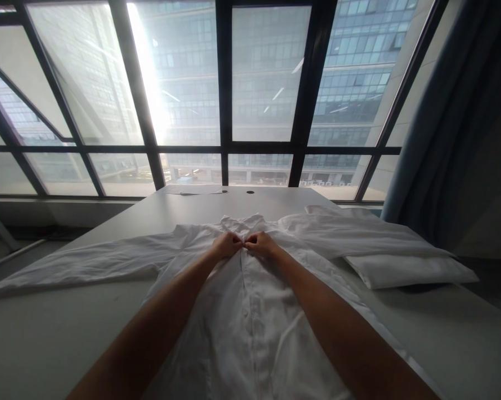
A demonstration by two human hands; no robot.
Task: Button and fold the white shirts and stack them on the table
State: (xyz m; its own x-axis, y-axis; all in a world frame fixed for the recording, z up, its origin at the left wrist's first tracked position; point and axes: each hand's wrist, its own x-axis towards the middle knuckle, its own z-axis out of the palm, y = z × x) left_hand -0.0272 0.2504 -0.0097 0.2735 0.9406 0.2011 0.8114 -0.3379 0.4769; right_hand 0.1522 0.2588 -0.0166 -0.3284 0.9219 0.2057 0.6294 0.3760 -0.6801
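Note:
A white button-up shirt [229,328] lies spread on the table, its collar [244,223] toward the window and one sleeve [109,261] stretched out to the left. Near the top of its front opening, my left hand [228,244] pinches the fabric edge. Close beside it, almost touching, my right hand [261,243] is closed on the opposite edge. Whether a button sits between the fingertips is too small to make out. Below the hands, a small button [245,313] shows on the front strip.
Folded white cloth [412,270] lies on the right of the white table [150,214], partly under the shirt's other sleeve [359,233]. A flat white sheet [200,190] rests at the far edge. Large windows stand behind, with a dark blue curtain [437,122] at right.

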